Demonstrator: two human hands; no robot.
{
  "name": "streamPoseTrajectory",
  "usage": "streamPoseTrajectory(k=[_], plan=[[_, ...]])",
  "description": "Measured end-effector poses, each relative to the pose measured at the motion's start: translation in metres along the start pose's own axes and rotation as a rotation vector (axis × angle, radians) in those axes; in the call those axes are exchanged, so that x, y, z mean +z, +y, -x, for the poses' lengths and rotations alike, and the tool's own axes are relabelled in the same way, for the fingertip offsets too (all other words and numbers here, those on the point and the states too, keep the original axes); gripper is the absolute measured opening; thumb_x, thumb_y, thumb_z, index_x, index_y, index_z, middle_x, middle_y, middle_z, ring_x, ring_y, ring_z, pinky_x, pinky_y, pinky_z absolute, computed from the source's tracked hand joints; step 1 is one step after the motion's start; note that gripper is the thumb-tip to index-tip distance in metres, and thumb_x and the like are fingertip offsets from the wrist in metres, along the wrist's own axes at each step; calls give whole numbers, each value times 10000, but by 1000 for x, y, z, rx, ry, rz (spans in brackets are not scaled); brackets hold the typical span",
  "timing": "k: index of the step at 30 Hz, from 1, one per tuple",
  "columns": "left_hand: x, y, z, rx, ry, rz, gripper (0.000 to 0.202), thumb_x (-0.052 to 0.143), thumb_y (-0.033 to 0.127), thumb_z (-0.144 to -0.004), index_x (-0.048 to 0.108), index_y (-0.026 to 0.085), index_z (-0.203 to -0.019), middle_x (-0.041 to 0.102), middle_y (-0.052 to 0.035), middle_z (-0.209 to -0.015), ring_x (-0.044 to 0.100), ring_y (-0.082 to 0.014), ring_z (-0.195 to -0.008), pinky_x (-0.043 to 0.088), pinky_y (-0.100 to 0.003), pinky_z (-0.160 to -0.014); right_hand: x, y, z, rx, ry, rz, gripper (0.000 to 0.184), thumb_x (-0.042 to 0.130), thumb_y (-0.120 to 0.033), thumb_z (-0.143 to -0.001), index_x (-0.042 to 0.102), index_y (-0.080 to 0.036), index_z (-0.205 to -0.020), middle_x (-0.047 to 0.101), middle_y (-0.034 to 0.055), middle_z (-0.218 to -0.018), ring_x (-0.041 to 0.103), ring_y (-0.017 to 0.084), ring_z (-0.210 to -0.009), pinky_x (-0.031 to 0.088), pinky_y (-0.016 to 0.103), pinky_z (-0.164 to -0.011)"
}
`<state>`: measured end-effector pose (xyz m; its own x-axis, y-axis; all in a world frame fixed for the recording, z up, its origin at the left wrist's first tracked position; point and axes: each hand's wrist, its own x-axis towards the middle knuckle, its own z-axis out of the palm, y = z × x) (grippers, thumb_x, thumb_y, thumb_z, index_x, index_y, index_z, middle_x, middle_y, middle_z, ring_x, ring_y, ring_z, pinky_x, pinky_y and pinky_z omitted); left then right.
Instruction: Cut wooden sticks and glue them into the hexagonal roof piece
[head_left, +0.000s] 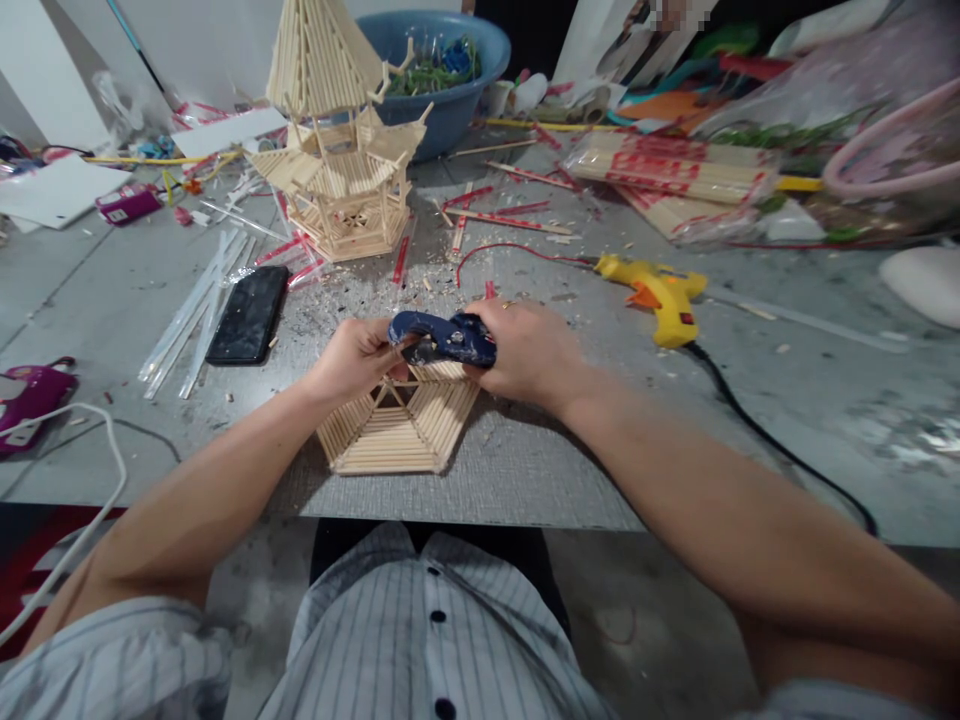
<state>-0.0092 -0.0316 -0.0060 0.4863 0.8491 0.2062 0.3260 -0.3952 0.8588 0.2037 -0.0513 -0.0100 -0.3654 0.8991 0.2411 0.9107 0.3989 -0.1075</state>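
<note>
The stick frame [390,440] lies on the tabletop [540,470] beneath both hands; its near panels look filled, its centre is open, its far side partly hidden. The right hand [523,345] grips a blue tool [448,338]; whether the left hand [354,358] pinches anything, I cannot tell.

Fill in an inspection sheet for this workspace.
Surface: gray table, strewn with small bits.
Job's things: stick piece, partly hidden by hands and tool; blue-handled tool; stick tower standing behind; yellow glue gun lying at right.
Clutter: phone, clear strips, wrapped stick bundles.
Hands: right hand grips the tool; left hand beside it, anything held unclear.
Cables: black cable from the glue gun; white cable at left.
Surroundings: blue basin holding greenery, behind the tower.
</note>
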Motion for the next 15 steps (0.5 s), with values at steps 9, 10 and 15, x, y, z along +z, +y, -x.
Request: streamPoseTrajectory(k=[9,10,15], plan=[[0,5,0,-14,4,55,376,688,474,-722,599,146,-562,595,21,-456,542,-50,-434,425,-147,-447,0,-3,1,43,-13,-4,389,541,-294,-710,602,-131,-1058,690,141,-990,637,300,-869,412,359,-706],[0,6,0,-6,5,52,375,690,475,-722,605,145,-567,594,21,-454,542,-49,-436,423,-145,-449,0,-3,1,48,-14,-5,392,541,-297,-711,602,-131,-1061,690,142,-991,637,301,-868,411,359,-700],[-1,6,0,-12,15,62,382,681,466,-733,582,146,-550,591,16,-455,540,-52,-436,430,-149,-444,0,-3,0,49,12,12,426,539,-299,-717,595,-122,-1100,688,153,-970,630,296,-852,404,359,-700]])
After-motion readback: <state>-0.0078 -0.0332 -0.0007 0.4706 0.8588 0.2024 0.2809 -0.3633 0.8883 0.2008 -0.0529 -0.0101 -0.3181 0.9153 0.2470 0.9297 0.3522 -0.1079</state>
